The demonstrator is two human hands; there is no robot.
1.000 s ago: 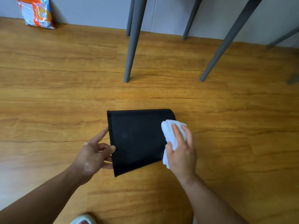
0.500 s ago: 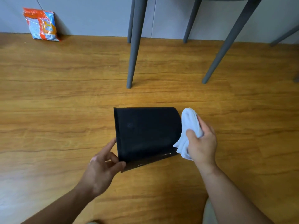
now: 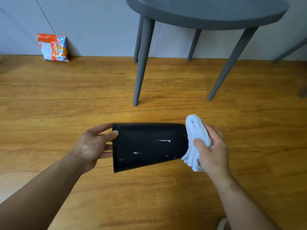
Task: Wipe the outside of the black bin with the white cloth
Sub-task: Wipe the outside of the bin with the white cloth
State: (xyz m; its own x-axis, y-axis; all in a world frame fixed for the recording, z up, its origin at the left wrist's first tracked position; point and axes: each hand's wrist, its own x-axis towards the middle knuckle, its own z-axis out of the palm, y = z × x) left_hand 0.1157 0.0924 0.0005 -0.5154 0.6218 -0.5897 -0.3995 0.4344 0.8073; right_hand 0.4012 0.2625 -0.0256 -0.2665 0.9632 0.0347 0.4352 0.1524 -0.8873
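Round it comes — since a second ago the black bin (image 3: 147, 145) has turned from a slanted hold to lying sideways across the middle of the head view, and the white cloth (image 3: 196, 140) has slid off its side wall to its narrow end on the right. More of the wall and the grey table (image 3: 206, 12) now shows at the top than before.

Head view, the only one we have: the bin is held on its side above the wooden floor (image 3: 66, 105), wide rim to the left, tapering toward the right. A few pale streaks catch the light on its upper side. The left hand (image 3: 93, 146) has the rim — thumb laid over the outside of the edge, fingers spread and curling round the rim toward the mouth, so it is a loose pinch on the bin's lip. Whether the bin touches the floor underneath, I cannot tell.

Over on the right, the right hand (image 3: 211, 150) is closed round the bunched cloth, thumb in front and fingers wrapped behind, and the cloth is pressed against the bin's base end, covering it from top edge to lower corner.

Beyond them, the table's legs stand on the floor, the nearest leg just behind the bin. Far left, an orange and blue packet (image 3: 54, 47) leans upright against the grey wall (image 3: 93, 27), well apart from the action.
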